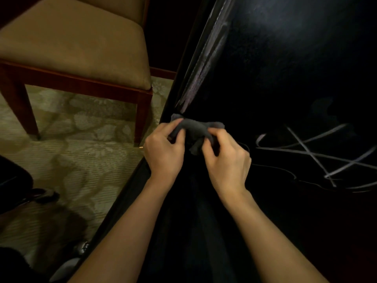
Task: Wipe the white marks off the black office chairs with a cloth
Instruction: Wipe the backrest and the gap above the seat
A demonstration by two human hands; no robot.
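- Cloth (194, 130): grey, bunched, stretched between my two hands; held off the surface, likely so I can refold a fresh face before wiping.
- Left hand (163, 154): fingers (175, 124) curled, pinching the cloth's left end.
- Right hand (228, 160): fingers (213, 137) curled round the cloth's right end.
- Black office chair (285, 68): glossy dark surface directly beneath and beyond my fingers.
- White marks (314, 154): crossed scribbles to the right of my right fingers, not yet wiped; a fainter streak (206, 64) just above the cloth.
- Beige chair (77, 43): wooden-legged, left of my left fingers, on patterned carpet (85, 139).
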